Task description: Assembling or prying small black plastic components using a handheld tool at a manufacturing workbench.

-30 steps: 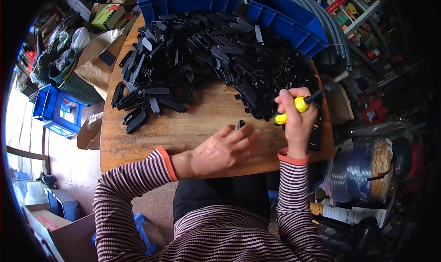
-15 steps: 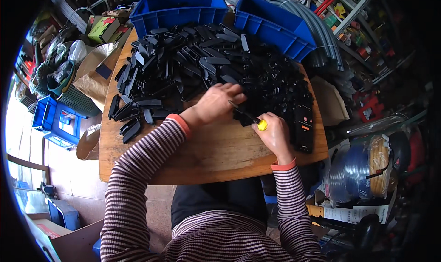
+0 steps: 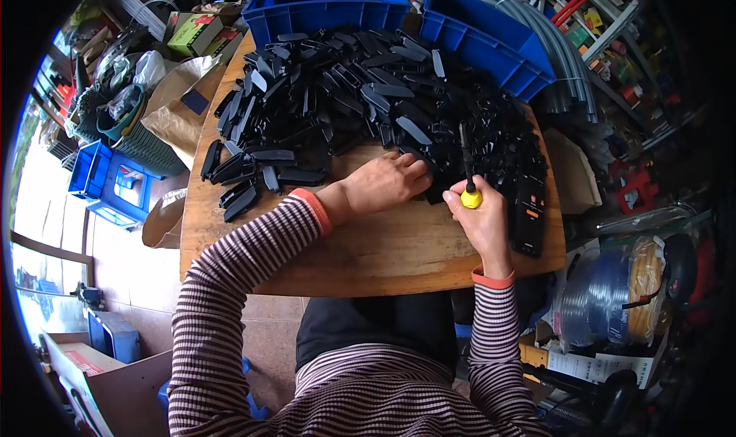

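Observation:
My right hand (image 3: pixel 484 215) is closed around a screwdriver (image 3: pixel 471 198) with a yellow handle end. Its dark shaft points away from me, over the edge of the dark pile. To the left of it, my left hand (image 3: pixel 389 181) rests low over the wooden table with its fingers curled together. Those fingertips meet the near edge of the heap, beside a black plastic piece (image 3: pixel 418 159); what they grip is hidden. A large heap of long black plastic pieces (image 3: pixel 337 84) spreads beyond both hands. Smaller black parts (image 3: pixel 498 130) lie heaped on the right.
Two blue bins (image 3: pixel 326 15) (image 3: pixel 491 42) stand along the far side of the wooden table (image 3: pixel 360 261). A black phone-like slab (image 3: pixel 529 215) lies near its right edge. Brown paper bags (image 3: pixel 180 107) flank it on the left; coiled grey hose (image 3: pixel 571 69) is at the far right.
The screwdriver has swung from pointing left toward my left hand to pointing away from me. My left hand has drawn back from its tip, nearer me. The whole view has shifted slightly.

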`<state>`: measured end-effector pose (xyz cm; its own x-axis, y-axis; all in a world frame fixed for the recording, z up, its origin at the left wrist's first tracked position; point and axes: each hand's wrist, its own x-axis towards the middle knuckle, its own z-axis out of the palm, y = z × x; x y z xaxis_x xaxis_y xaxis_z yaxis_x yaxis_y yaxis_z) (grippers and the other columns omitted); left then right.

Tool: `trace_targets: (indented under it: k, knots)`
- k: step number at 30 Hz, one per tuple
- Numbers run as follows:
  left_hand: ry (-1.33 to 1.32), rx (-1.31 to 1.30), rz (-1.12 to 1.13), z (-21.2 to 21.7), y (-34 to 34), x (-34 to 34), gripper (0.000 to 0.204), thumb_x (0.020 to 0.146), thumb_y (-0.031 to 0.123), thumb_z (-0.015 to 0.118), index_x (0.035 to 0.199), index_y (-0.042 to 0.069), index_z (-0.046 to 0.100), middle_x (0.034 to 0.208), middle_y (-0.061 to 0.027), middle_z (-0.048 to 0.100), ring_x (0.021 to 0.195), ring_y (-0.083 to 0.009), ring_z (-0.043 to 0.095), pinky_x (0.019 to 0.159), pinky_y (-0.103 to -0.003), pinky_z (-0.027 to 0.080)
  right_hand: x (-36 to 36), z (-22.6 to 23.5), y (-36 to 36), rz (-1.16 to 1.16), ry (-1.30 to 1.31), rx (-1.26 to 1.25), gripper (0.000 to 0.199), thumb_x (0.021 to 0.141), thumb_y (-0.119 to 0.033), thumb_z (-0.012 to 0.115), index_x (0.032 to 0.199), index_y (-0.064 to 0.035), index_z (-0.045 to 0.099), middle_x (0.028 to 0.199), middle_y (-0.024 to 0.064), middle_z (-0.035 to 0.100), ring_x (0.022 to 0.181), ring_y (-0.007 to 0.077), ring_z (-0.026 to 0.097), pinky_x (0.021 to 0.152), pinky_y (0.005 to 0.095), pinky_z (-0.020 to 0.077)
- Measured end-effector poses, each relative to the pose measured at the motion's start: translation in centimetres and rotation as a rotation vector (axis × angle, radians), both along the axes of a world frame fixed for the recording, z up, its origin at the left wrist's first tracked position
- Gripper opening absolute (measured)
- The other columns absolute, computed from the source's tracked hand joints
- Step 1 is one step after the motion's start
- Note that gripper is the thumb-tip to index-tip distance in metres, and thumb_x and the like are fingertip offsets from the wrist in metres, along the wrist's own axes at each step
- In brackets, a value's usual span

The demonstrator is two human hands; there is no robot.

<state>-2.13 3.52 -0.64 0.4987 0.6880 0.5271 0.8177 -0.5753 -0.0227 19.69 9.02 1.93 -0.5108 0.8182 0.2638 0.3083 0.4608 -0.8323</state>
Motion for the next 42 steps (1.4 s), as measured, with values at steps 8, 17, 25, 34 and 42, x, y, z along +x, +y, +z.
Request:
trace_targets:
  k: [8, 17, 25, 34, 42]
  knots:
    - [0.167, 0.082, -0.152, -0.2, -7.1, 1.7, 0.031, 0.080, 0.015, 0.062, 0.110, 0.005, 0.061, 0.113, -0.0095, 0.061, 0.087, -0.0171, 0.061, 0.071, -0.030, 0.054, 1.7, 0.5, -0.1, -0.040, 0.027, 0.002, 0.015, 0.083, -0.006, 0.074, 0.085, 0.0006, 0.061, 0.072, 0.0053, 0.066, 0.064, 0.0063, 0.056, 0.060, 0.0245, 0.0479]
    - [0.165, -0.124, 0.012, 1.0, -11.6, 0.8, 0.038, 0.079, 0.018, 0.064, 0.113, 0.002, 0.058, 0.110, -0.0150, 0.061, 0.081, -0.0202, 0.062, 0.073, -0.030, 0.054, -1.2, 1.0, -1.9, 0.229, -0.028, 0.168, 0.012, 0.081, -0.001, 0.072, 0.087, 0.0003, 0.062, 0.072, 0.0116, 0.064, 0.061, 0.0200, 0.062, 0.059, 0.0280, 0.0478]
    - [-0.079, -0.112, 0.130, 1.1, -11.3, 2.9, 0.038, 0.077, 0.017, 0.063, 0.112, 0.001, 0.058, 0.116, -0.0152, 0.056, 0.089, -0.0227, 0.059, 0.073, -0.031, 0.055, -3.5, 1.2, -2.5, 0.327, -0.007, 0.226, 0.012, 0.079, 0.001, 0.072, 0.087, -0.0006, 0.063, 0.079, 0.0118, 0.063, 0.066, 0.0263, 0.064, 0.058, 0.0316, 0.0480]
    - [-0.051, -0.169, -0.067, -0.9, -8.5, 2.7, 0.032, 0.077, 0.014, 0.059, 0.105, 0.000, 0.059, 0.115, -0.0139, 0.055, 0.093, -0.0230, 0.057, 0.073, -0.032, 0.054, -3.8, -0.1, -1.9, 0.299, -0.077, 0.315, 0.018, 0.074, 0.004, 0.072, 0.089, -0.0016, 0.062, 0.082, 0.0120, 0.063, 0.071, 0.0290, 0.065, 0.060, 0.0337, 0.0498]
    - [0.013, -0.158, -0.047, -0.3, -8.9, 2.9, 0.029, 0.076, 0.015, 0.059, 0.101, 0.000, 0.060, 0.115, -0.0139, 0.059, 0.095, -0.0217, 0.057, 0.077, -0.029, 0.052, -4.5, 0.7, -1.2, 0.435, -0.273, 0.499, 0.022, 0.071, 0.006, 0.070, 0.090, -0.0001, 0.063, 0.083, 0.0138, 0.063, 0.072, 0.0321, 0.064, 0.061, 0.0355, 0.0508]
